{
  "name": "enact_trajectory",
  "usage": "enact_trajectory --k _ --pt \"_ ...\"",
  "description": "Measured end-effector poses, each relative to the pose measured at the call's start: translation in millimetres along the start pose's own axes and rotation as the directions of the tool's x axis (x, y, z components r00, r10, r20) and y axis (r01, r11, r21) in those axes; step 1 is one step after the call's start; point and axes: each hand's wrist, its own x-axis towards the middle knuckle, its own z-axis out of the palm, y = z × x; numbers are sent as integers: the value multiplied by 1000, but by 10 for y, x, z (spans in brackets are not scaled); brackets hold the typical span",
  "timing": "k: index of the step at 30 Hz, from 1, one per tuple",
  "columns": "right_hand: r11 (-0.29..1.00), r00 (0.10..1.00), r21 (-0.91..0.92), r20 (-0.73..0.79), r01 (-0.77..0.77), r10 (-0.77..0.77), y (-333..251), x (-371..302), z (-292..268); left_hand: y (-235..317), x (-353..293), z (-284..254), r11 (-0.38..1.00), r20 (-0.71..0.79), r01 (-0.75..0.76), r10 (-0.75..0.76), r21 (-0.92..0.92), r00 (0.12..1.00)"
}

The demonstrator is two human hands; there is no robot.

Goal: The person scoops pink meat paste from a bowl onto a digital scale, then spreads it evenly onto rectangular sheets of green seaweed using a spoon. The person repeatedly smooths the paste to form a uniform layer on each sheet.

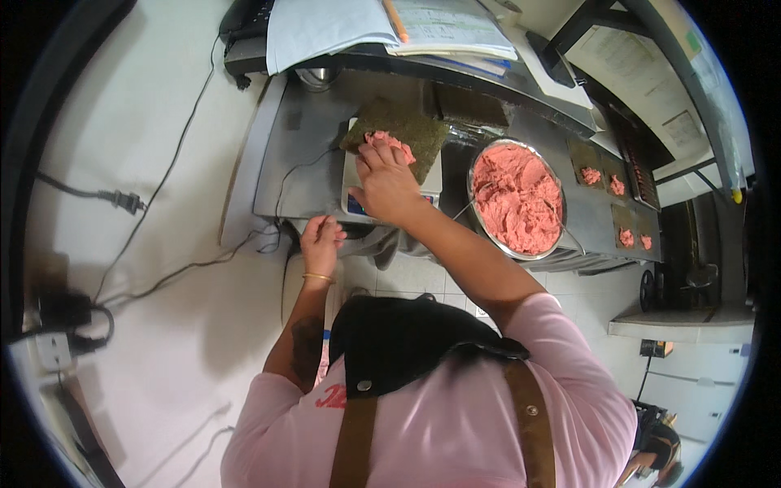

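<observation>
Hanging by the table's (297,183) front edge, the left hand (320,236) has its fingers loosely curled; whether anything lies inside them, I cannot tell. It does best clear of the white scale (351,175), where a touch would add weight. On the scale lies the dark green sheet (427,134), askew, with the pink lump (400,148) on it; light, even pressing outward from the middle seems wise, since a hard push could tear or shift the sheet. The right hand (386,183) has its fingertips on the lump, thumb apart, not clamped; any reading wants it lifted off. It hides the lump's near side and, with its wrist, much of the display (355,206). Farther right, paste (512,191) fills the bowl (529,256) and swallows one end of a handle (577,242); the little lumps (591,175) beyond are too small to judge.
</observation>
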Motion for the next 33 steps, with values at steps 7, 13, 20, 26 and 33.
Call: enact_trajectory --k 7,13,20,26,33 --pt "969 949 -235 280 -80 147 -110 588 275 -29 336 -279 975 -12 94 -99 -202 995" --pt "971 980 -233 175 -53 95 -268 308 368 116 502 -141 898 114 230 -202 -376 973" --pt "982 974 -190 223 18 25 -324 157 186 76 657 17 795 295 337 -209 -504 932" --pt "999 999 -8 -26 39 -39 -497 100 117 142 570 -26 625 333 437 -284 -646 899" --pt "972 973 80 -95 220 -212 -1100 -215 3 -25 301 29 456 284 243 21 -856 959"
